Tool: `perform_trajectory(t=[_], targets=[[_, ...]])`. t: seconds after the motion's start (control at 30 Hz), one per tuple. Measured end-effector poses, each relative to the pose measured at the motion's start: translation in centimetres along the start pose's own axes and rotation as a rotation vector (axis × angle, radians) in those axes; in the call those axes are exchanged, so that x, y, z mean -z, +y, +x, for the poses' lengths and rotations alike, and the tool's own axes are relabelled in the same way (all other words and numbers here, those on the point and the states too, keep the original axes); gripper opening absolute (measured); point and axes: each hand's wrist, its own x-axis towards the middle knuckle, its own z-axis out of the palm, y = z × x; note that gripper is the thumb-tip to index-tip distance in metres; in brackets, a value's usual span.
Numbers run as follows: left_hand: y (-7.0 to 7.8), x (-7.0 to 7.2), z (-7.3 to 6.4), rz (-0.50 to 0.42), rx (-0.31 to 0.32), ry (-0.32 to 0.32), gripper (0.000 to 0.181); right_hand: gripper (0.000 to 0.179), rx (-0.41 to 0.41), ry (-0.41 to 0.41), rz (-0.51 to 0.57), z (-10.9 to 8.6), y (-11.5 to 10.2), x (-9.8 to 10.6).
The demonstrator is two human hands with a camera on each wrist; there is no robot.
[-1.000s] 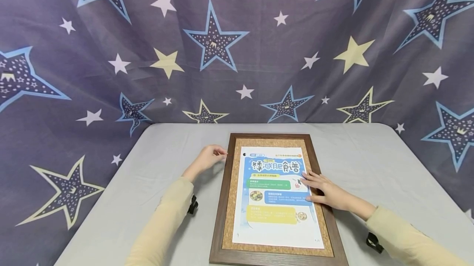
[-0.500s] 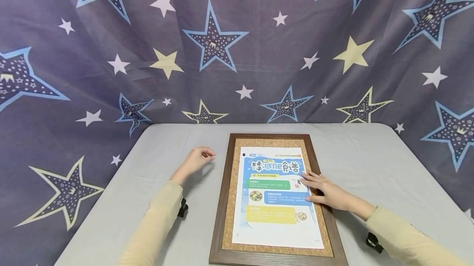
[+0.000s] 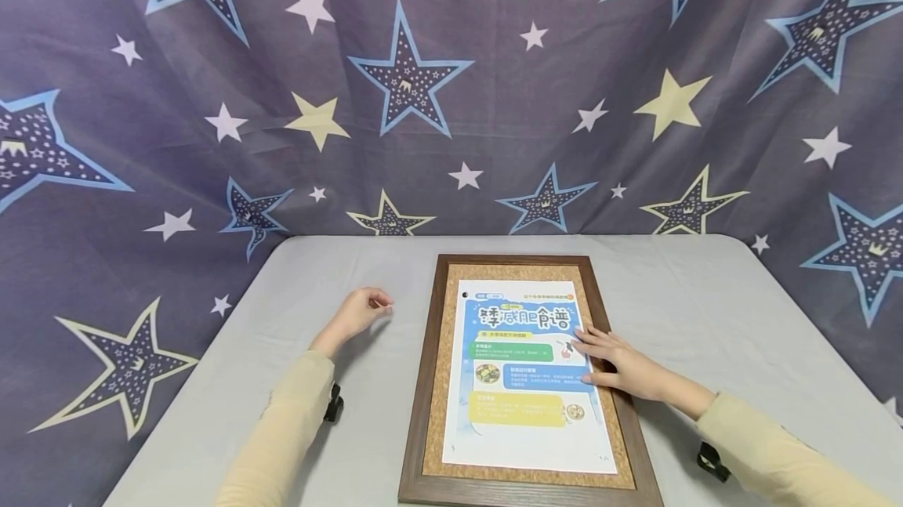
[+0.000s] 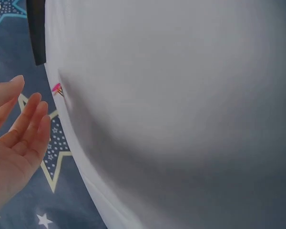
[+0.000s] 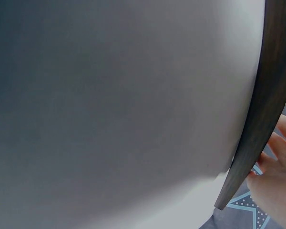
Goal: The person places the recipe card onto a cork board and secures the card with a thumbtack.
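A corkboard [image 3: 574,472] with a dark brown wooden frame lies on the table, its far end pointing at the curtain. On it is a printed sheet [image 3: 529,444] with blue, green and yellow blocks, a small dark round spot [image 3: 465,295] at its top left corner. My right hand [image 3: 624,362] rests with spread fingers over the sheet's right edge and the frame. Left of the board, my left hand [image 3: 357,313] hovers over the table, fingers loosely bent and holding nothing. In the left wrist view a small pink and gold item [image 4: 57,89] lies beyond its fingertips.
The light grey cloth-covered table [image 3: 212,413] reaches back to a dark purple curtain [image 3: 494,123] printed with stars. A black wrist strap [image 3: 334,403] is on the left sleeve, another black strap [image 3: 714,462] on the right.
My left hand has moved left, from the board's left frame edge to out over the table. My right hand, the sheet and the corkboard have stayed in place.
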Motion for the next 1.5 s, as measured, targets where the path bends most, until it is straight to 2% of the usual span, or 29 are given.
perform_trajectory(t=[0.5, 1.0, 1.37, 1.5], targets=[[-1.0, 0.0, 0.1, 0.061, 0.022, -0.052, 0.008, 0.060, -0.018, -0.015, -0.004, 0.0, 0.2, -0.1], [-1.5, -0.3, 1.1, 0.099, 0.075, -0.085, 0.008, 0.058, 0.006, -0.003, -0.014, -0.1, 0.1, 0.0], [-1.3, -0.5, 1.2, 0.098, 0.106, -0.086, 0.007, 0.057, 0.002, -0.008, 0.008, 0.0, 0.1, -0.1], [-1.4, -0.4, 1.2, 0.106, 0.083, -0.082, 0.007, 0.057, 0.007, -0.007, 0.007, -0.1, 0.1, 0.0]])
